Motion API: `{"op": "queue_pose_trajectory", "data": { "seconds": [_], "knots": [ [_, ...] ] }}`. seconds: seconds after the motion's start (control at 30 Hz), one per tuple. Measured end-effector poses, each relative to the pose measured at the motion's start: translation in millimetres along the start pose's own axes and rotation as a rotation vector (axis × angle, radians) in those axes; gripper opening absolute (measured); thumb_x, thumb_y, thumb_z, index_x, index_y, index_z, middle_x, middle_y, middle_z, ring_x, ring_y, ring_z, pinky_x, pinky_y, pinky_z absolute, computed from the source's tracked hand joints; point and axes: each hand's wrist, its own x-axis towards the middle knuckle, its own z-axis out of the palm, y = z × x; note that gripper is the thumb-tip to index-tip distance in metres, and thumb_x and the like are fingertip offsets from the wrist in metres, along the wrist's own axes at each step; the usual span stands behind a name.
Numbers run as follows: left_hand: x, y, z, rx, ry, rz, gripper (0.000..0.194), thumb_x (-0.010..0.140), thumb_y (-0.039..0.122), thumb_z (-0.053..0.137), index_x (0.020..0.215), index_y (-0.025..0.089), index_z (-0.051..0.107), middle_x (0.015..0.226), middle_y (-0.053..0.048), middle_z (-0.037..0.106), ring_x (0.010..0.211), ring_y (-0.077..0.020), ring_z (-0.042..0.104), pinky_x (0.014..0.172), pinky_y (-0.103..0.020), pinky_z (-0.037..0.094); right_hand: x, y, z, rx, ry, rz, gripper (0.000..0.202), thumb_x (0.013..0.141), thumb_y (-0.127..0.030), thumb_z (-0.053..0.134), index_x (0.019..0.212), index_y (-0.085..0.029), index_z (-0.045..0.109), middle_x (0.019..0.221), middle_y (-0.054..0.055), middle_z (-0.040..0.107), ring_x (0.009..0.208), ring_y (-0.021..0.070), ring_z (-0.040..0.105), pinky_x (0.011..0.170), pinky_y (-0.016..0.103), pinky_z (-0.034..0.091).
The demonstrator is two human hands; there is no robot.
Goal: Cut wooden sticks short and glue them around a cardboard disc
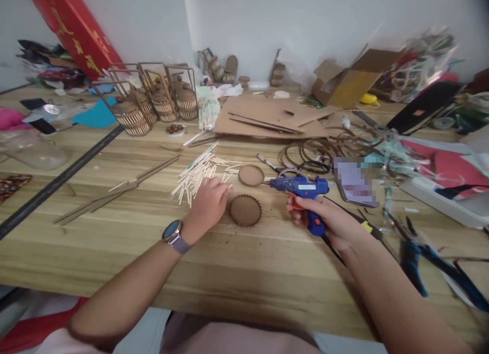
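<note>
My right hand (324, 216) grips a blue hot glue gun (298, 186), a finger at its orange trigger. Its nozzle points left, close to the rim of a round brown disc with a ridged edge (251, 175). A second, similar disc (245, 210) lies nearer to me. My left hand (211, 202), with a watch (172, 230) on the wrist, hovers beside the discs. Its fingers are curled together, and what they pinch, if anything, is hidden. Just beyond it a loose pile of short pale sticks (196, 173) spreads over the wooden table (214, 282).
Small lidded baskets with tall handles (160, 102) stand at back left. Cardboard sheets (267, 117) lie at the back. To the right are coiled brown strips (305, 153), a phone (353, 183) and blue-handled pliers (416, 257). Long dark strips (118, 193) lie on the left.
</note>
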Motion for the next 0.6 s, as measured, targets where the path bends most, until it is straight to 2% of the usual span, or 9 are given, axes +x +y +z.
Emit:
{"op": "queue_pose_trajectory", "data": {
  "seconds": [0.1, 0.17, 0.2, 0.27, 0.33, 0.43, 0.5, 0.6],
  "knots": [
    [-0.1, -3.2, 0.1, 0.074, 0.032, 0.025, 0.034, 0.101, 0.032, 0.039, 0.11, 0.013, 0.066, 0.101, -0.013, 0.063, 0.097, -0.0293, 0.049, 0.091, -0.048, 0.045, 7.5, 11.5, -2.6, 0.031, -0.019, 0.021, 0.038, 0.055, -0.042, 0.089, 0.075, -0.016, 0.07, 0.071, 0.001, 0.065, 0.056, 0.0091, 0.052, 0.05, 0.021, 0.041],
    [0.2, -1.3, -2.9, 0.028, 0.04, 0.112, 0.04, 0.099, 0.041, 0.045, 0.124, 0.013, 0.058, 0.117, -0.015, 0.06, 0.11, -0.031, 0.049, 0.099, -0.051, 0.042, 9.1, 18.0, -3.9, 0.03, -0.044, 0.026, 0.036, 0.059, -0.042, 0.087, 0.077, -0.016, 0.069, 0.072, 0.002, 0.065, 0.056, 0.0091, 0.051, 0.048, 0.021, 0.038],
    [0.4, 0.7, -4.8, -0.017, 0.007, 0.183, 0.046, 0.096, 0.047, 0.05, 0.128, 0.014, 0.055, 0.124, -0.015, 0.059, 0.117, -0.0312, 0.048, 0.104, -0.051, 0.039, 9.3, 20.1, -4.2, 0.027, -0.05, 0.023, 0.035, 0.061, -0.042, 0.086, 0.077, -0.016, 0.069, 0.072, 0.002, 0.065, 0.056, 0.0092, 0.051, 0.048, 0.021, 0.037],
    [0.4, 6.0, -7.8, -0.098, -0.144, 0.323, 0.057, 0.089, 0.054, 0.06, 0.131, 0.017, 0.052, 0.133, -0.015, 0.056, 0.128, -0.0314, 0.044, 0.11, -0.05, 0.035, 9.1, 22.0, -4.2, 0.028, -0.048, 0.017, 0.035, 0.062, -0.041, 0.085, 0.078, -0.015, 0.068, 0.072, 0.002, 0.065, 0.056, 0.0097, 0.051, 0.047, 0.022, 0.036],
    [-0.1, 11.7, -8.7, -0.106, -0.311, 0.367, 0.068, 0.081, 0.051, 0.07, 0.136, 0.016, 0.048, 0.142, -0.017, 0.049, 0.135, -0.0339, 0.038, 0.113, -0.051, 0.032, 8.6, 21.9, -3.9, 0.053, -0.039, 0.01, 0.035, 0.062, -0.042, 0.084, 0.078, -0.016, 0.067, 0.071, 0.002, 0.065, 0.056, 0.0102, 0.051, 0.047, 0.022, 0.035],
    [-0.6, 19.1, -7.3, -0.076, -0.453, 0.338, 0.074, 0.075, 0.031, 0.072, 0.141, 0.014, 0.042, 0.149, -0.018, 0.042, 0.138, -0.0358, 0.036, 0.113, -0.051, 0.031, 7.4, 22.0, -2.6, 0.061, -0.026, -0.027, 0.033, 0.063, -0.041, 0.084, 0.074, -0.017, 0.065, 0.07, 0.001, 0.064, 0.056, 0.0105, 0.052, 0.049, 0.022, 0.037],
    [-0.7, 22.8, -7.0, -0.082, -0.455, 0.297, 0.072, 0.073, 0.023, 0.07, 0.14, 0.016, 0.044, 0.146, -0.016, 0.046, 0.133, -0.0353, 0.042, 0.111, -0.052, 0.033, 6.2, 23.8, -0.5, 0.042, 0.017, -0.089, 0.031, 0.061, -0.037, 0.085, 0.071, -0.018, 0.064, 0.073, 0.0, 0.065, 0.058, 0.0104, 0.054, 0.053, 0.023, 0.041],
    [-1.7, 27.3, -10.5, -0.181, -0.386, 0.193, 0.068, 0.071, 0.025, 0.072, 0.135, 0.016, 0.049, 0.137, -0.016, 0.053, 0.126, -0.0348, 0.047, 0.108, -0.052, 0.037, 2.8, 27.7, 6.6, 0.048, 0.121, -0.235, 0.031, 0.058, -0.031, 0.087, 0.074, -0.02, 0.063, 0.083, 0.0, 0.067, 0.065, 0.0112, 0.058, 0.063, 0.025, 0.047]
  ]
}}
